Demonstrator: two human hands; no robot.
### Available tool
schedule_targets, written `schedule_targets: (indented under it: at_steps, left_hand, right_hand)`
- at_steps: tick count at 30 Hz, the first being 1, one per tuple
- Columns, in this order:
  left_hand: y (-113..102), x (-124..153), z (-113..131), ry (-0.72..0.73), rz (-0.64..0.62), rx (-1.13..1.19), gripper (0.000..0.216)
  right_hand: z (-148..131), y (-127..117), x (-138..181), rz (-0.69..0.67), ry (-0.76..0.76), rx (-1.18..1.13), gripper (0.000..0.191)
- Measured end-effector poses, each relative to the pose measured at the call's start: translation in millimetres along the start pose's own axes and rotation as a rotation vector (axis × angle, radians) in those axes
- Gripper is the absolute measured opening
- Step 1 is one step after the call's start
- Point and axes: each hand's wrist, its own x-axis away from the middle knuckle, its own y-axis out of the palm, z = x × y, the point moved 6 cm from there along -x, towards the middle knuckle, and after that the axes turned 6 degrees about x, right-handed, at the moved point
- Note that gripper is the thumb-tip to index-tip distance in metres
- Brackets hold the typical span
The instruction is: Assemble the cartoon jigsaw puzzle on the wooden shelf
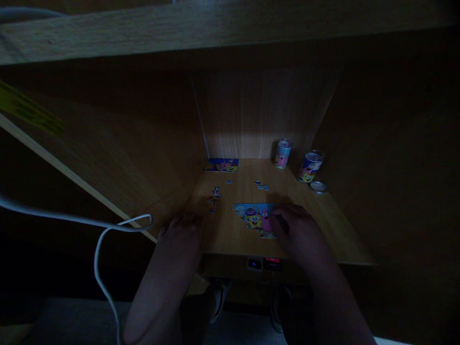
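A partly assembled jigsaw puzzle [254,218] with a yellow and a pink cartoon figure lies on the wooden board. My right hand [298,230] covers its right edge, with thumb and fingers bent together there; whatever is between them is hidden. My left hand [182,232] rests at the board's left edge, fingers loosely spread and no object visible in it. Loose puzzle pieces [214,194] lie between that hand and the puzzle. More pieces [263,187] are scattered behind the puzzle, along with a small one [229,182] farther left.
A picture card [224,165] lies at the back left. Two cartoon-printed cans, one pink and blue [282,155], one darker blue [309,168], stand at the back right beside a round lid [318,187]. Wooden walls enclose the board [233,242]. A white cable [98,258] hangs at left.
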Motion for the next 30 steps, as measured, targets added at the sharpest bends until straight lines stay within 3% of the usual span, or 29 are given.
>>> schedule_targets:
  at_steps: [3, 7, 9, 14, 20, 30]
  left_hand:
    - [1.8, 9.1, 0.6, 0.056, -0.026, 0.076, 0.055]
    - [7.2, 11.4, 19.6, 0.189, 0.01, 0.233, 0.041]
    - [12.2, 5.8, 32.3, 0.2, 0.043, 0.268, 0.033]
    - [23.6, -21.0, 54.5, 0.178, 0.122, 0.256, 0.042]
    - [28.9, -53.1, 43.5, 0.111, 0.136, 0.211, 0.046]
    - [34.0, -75.5, 39.1, 0.117, 0.045, 0.19, 0.059]
  right_hand:
    - [-1.0, -0.9, -0.2, -0.002, 0.002, 0.007, 0.016]
    - [0.8, 0.3, -0.4, -0.006, 0.001, 0.002, 0.017]
    - [1.8, 1.1, -0.4, -0.008, -0.003, -0.001, 0.017]
    - [1.9, 1.7, -0.6, -0.012, -0.006, 0.001, 0.017]
    - [0.3, 1.5, -0.8, -0.025, 0.008, -0.01, 0.013]
    - [-0.9, -0.4, -2.3, -0.008, -0.027, 0.01, 0.017]
